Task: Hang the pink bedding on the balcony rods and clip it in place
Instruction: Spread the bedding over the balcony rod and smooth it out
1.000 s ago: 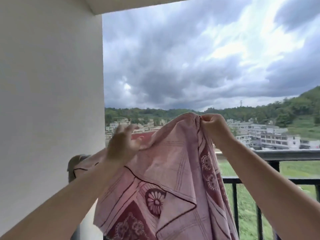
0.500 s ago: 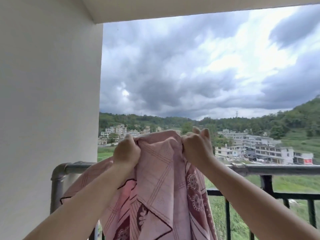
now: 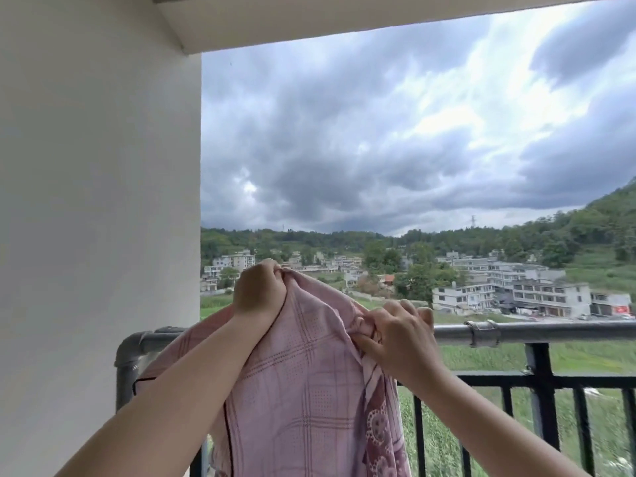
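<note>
Gripped at its bunched top edge by left hand (image 3: 258, 290) and right hand (image 3: 399, 335), soft checked pink bedding (image 3: 303, 390) draped over round grey metal balcony rod (image 3: 550, 330), white wall (image 3: 96, 235) close left, open sky beyond.

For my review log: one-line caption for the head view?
Both hands, left and right, grip pink bedding at the balcony rod.

Pink bedding (image 3: 309, 390) over grey rod (image 3: 568, 330) (balcony)
</note>
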{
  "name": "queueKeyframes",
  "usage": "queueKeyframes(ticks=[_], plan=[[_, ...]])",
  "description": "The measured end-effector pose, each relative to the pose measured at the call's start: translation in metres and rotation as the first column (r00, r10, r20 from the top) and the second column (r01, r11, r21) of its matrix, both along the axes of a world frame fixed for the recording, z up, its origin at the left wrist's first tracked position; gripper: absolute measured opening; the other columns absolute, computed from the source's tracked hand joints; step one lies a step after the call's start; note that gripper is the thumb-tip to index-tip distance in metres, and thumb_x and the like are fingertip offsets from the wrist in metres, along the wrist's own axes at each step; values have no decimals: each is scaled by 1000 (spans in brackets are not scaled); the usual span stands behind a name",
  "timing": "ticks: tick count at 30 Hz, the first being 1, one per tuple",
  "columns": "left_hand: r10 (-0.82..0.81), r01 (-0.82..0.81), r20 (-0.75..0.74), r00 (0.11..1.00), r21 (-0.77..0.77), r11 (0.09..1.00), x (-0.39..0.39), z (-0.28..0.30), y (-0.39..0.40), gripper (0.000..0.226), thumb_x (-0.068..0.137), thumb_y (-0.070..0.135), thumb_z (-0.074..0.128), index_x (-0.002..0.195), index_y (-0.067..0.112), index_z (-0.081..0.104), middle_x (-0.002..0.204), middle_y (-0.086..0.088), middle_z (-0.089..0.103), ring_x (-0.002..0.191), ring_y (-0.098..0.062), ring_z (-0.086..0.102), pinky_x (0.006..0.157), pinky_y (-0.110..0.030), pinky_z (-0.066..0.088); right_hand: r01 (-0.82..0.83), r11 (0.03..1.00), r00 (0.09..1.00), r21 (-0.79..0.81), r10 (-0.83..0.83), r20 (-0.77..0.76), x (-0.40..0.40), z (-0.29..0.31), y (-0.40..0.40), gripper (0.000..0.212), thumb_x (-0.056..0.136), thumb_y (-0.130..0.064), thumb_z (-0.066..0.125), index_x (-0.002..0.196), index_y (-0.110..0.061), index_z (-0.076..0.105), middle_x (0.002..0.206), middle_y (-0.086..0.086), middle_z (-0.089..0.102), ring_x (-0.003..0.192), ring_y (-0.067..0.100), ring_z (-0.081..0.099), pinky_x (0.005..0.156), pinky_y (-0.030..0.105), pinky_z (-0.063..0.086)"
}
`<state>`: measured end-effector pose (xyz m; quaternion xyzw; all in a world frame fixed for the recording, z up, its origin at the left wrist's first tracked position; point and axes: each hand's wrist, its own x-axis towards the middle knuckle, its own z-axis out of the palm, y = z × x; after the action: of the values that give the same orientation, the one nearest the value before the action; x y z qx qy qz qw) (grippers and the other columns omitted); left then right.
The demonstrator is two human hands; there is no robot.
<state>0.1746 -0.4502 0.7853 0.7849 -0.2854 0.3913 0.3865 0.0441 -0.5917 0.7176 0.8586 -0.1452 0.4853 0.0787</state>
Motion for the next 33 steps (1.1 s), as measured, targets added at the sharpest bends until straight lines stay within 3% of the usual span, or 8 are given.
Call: queueKeyframes(ticks=[2,5,9,13,19,24,28,33], plan=[[3,-4,59,998,16,1000,0,0,7,24,92,11,42,91,-2,62,93,-22,68,87,-34,61,64,-29,32,-2,1000,998,22,1,67,-2,-7,9,26,79,-35,59,85,-12,69,88,6,66,89,28,57,73,31,21],[-16,8,193,981,42,999,-5,3,21,24,93,12,43,100,-1,62,96,-22,68,89,-34,62,65,-29,32,-27,998,989,49,20,144,-2,-14,22,43,73,-29,32,67,-4,67,70,12,66,72,29,59,68,30,15],[-142,54,420,896,214,975,3,7,41,30,95,22,39,105,1,58,88,-23,68,80,-36,65,62,-32,41,-83,971,984,226,44,172,-12,-3,12,18,81,-5,50,80,-6,68,78,9,67,72,24,55,65,28,17],[-340,139,429,837,434,890,3,12,60,45,87,42,43,97,1,58,80,-22,70,73,-32,69,62,-29,47,-280,887,938,367,171,300,-39,36,0,16,83,-1,57,92,-4,69,80,9,68,60,18,53,54,21,41],[-361,84,418,834,550,831,-18,20,58,71,69,48,69,124,14,41,100,-21,69,87,-33,68,73,-35,51,-213,949,911,234,106,399,-38,111,-8,22,79,5,51,95,3,65,95,22,68,89,30,62,68,24,42],[-135,44,262,956,326,944,-12,36,50,20,89,20,50,104,14,62,99,-18,68,95,-34,62,82,-36,47,-124,991,935,56,98,341,-18,141,-10,15,78,5,47,80,1,62,85,22,64,85,33,58,75,36,44],[-212,211,33,977,19,977,-9,57,47,24,86,6,42,98,9,62,103,-20,65,100,-35,57,80,-34,45,-130,991,937,32,112,330,-7,150,-2,15,87,-3,40,78,-3,52,77,17,55,72,27,52,61,31,35],[-174,180,43,984,-216,960,-9,40,51,25,85,-1,37,103,-3,54,103,-25,62,97,-35,56,72,-32,40,-186,982,974,-40,189,125,4,122,-4,11,92,-13,40,83,-7,35,77,14,53,71,21,53,58,28,38]])
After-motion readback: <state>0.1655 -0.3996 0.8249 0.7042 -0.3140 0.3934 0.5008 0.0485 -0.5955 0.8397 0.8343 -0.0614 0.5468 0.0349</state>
